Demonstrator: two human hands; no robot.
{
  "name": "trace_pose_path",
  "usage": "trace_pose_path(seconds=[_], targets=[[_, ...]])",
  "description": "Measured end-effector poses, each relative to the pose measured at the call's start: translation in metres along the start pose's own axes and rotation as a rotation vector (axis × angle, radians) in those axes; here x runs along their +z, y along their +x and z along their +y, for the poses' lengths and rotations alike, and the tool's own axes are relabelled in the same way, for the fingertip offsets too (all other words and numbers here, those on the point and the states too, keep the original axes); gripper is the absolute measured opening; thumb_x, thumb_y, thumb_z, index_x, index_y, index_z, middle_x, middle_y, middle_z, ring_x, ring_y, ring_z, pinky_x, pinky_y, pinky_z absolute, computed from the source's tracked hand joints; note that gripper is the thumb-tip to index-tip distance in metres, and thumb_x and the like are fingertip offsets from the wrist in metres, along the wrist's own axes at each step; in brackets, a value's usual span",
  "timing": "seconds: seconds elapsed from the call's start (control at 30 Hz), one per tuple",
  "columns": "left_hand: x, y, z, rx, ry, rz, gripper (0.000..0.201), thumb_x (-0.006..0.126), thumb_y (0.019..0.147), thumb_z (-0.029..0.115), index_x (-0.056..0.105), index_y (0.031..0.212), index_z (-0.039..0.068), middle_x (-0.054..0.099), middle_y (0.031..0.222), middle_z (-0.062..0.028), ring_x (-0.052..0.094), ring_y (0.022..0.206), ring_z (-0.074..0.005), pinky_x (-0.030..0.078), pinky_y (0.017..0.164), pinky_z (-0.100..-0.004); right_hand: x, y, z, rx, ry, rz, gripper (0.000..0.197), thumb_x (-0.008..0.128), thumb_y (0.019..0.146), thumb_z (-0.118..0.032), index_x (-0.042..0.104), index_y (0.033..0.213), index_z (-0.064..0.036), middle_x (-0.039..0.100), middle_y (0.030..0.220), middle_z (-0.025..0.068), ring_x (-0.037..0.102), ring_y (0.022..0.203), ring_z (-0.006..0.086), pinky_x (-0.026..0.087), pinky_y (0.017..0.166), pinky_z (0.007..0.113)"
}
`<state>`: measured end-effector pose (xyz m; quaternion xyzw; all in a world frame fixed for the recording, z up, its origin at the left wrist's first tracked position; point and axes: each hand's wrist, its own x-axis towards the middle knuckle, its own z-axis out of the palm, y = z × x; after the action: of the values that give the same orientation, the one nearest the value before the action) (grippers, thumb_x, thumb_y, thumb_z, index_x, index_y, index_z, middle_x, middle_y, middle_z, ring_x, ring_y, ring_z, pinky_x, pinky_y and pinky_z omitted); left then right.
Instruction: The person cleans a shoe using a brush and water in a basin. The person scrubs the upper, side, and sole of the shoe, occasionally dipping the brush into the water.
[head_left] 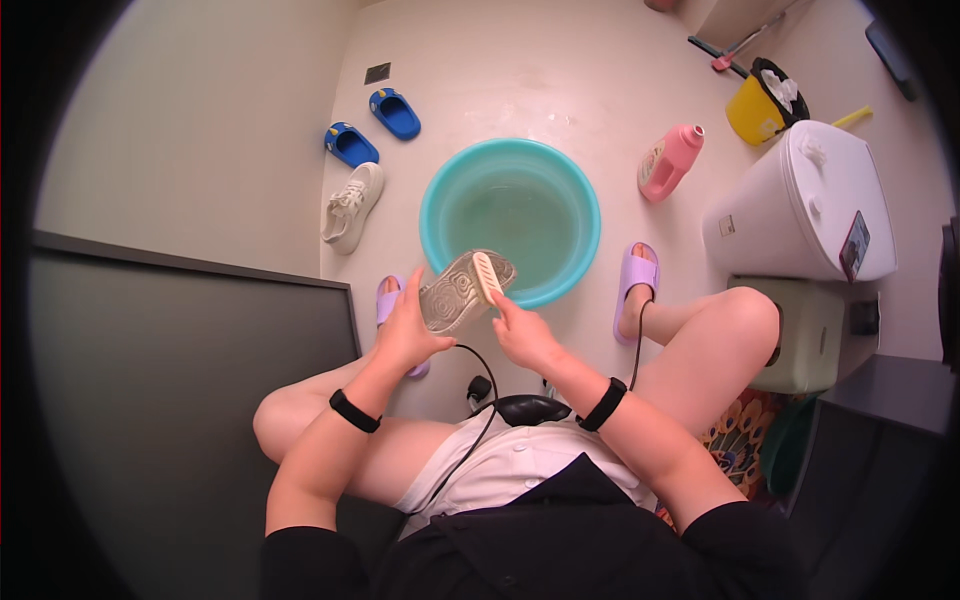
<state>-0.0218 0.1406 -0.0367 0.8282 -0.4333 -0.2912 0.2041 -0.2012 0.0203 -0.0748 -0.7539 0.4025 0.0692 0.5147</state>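
Note:
My left hand [405, 330] is closed around a shoe [452, 300], whose patterned grey sole faces up over the near rim of a turquoise basin [432, 190]. Cloudy water [515, 225] lies in the basin. A cream-coloured scrubbing brush [487, 277] is gripped at its near end by my right hand [525, 332]. The brush lies against the sole toward its far end. Its bristles are hidden beneath the back. The shoe's upper is turned down out of sight.
A white sneaker [350, 210] and blue clogs [395, 114] lie left of the basin. On the right stand a pink bottle [672, 162], a yellow bin [752, 112] and a white lidded container [780, 210] with a phone [855, 246] on it. A dark panel [200, 370] borders my left side.

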Motion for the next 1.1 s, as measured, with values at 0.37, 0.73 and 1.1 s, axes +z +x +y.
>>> trace_pose_path(seconds=[0.37,0.73,1.1], targets=[[-0.002,0.007,0.008,-0.034,0.504,-0.104,0.096,0.083,0.060,0.037,0.042,0.140,0.003,0.060,0.120,-0.0174,0.062,0.107,-0.0342,0.055,0.084,-0.0444,-0.014,-0.016,-0.007,-0.048,-0.126,0.103,0.053,0.056,0.092,-0.019,0.041,0.142,-0.0081,0.063,0.105,0.0253,0.062,0.098,0.0435,0.049,0.088,0.050],[-0.008,0.016,-0.003,-0.031,0.395,-0.149,0.088,0.086,0.055,0.029,0.049,0.131,0.004,0.063,0.108,-0.0190,0.065,0.099,-0.0361,0.055,0.083,-0.0434,-0.022,0.065,0.004,0.027,-0.155,0.149,0.034,0.052,0.090,-0.017,0.065,0.120,-0.0068,0.069,0.102,0.0209,0.065,0.097,0.0391,0.052,0.087,0.048],[-0.010,0.025,-0.013,-0.168,0.391,-0.246,0.088,0.088,0.057,0.029,0.047,0.132,0.008,0.059,0.118,-0.0149,0.064,0.102,-0.0351,0.056,0.085,-0.0418,-0.027,0.040,-0.030,-0.095,-0.251,0.011,0.037,0.050,0.091,-0.018,0.064,0.123,-0.0073,0.068,0.104,0.0229,0.064,0.098,0.0404,0.051,0.089,0.047]])
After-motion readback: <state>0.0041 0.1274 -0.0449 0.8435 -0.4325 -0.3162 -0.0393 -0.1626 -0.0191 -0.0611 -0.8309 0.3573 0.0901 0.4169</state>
